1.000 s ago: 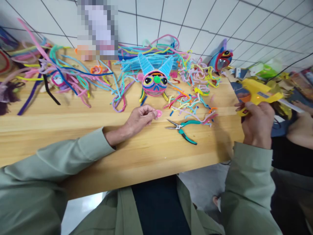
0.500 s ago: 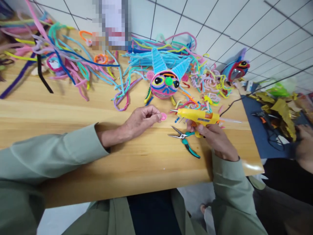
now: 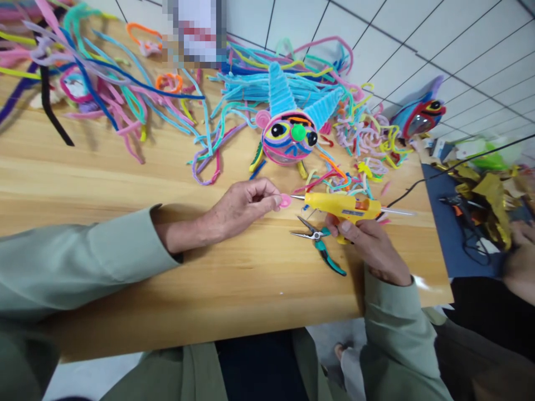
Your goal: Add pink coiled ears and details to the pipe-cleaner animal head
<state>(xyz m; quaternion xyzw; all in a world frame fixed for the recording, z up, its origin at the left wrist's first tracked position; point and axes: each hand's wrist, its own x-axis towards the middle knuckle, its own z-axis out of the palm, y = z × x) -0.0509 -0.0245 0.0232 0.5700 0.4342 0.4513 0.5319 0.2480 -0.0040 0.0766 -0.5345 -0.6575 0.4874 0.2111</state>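
Pinched between the thumb and fingers of my left hand (image 3: pixel 240 210) is a small pink pipe-cleaner disc (image 3: pixel 285 200). My right hand (image 3: pixel 370 245) grips a yellow hot glue gun (image 3: pixel 345 206) by its handle, a clear glue stick poking out of its back. The metal nozzle points left and sits right by the disc's edge; whether they touch I cannot tell. Below the gun lie long-nose pliers (image 3: pixel 320 240) with teal handles, jaws apart. Behind my hands stands a pipe-cleaner animal figure (image 3: pixel 290 139) with blue pointed ears, black eyes, a green nose and one pink disc at its side.
Loose pipe cleaners (image 3: pixel 112 94) spread over the table's left, and a blue bundle (image 3: pixel 246 89) lies at the back. Cut scraps (image 3: pixel 363 133) pile right of the figure. Another figure (image 3: pixel 420 120) stands at the back right. The gun's black cord (image 3: pixel 443 175) runs right, near another person's arm (image 3: pixel 520 262).
The glue gun's nozzle has come closer to the pink disc, and the gap between my hands has narrowed. The view has shifted slightly. Both hands keep their hold.
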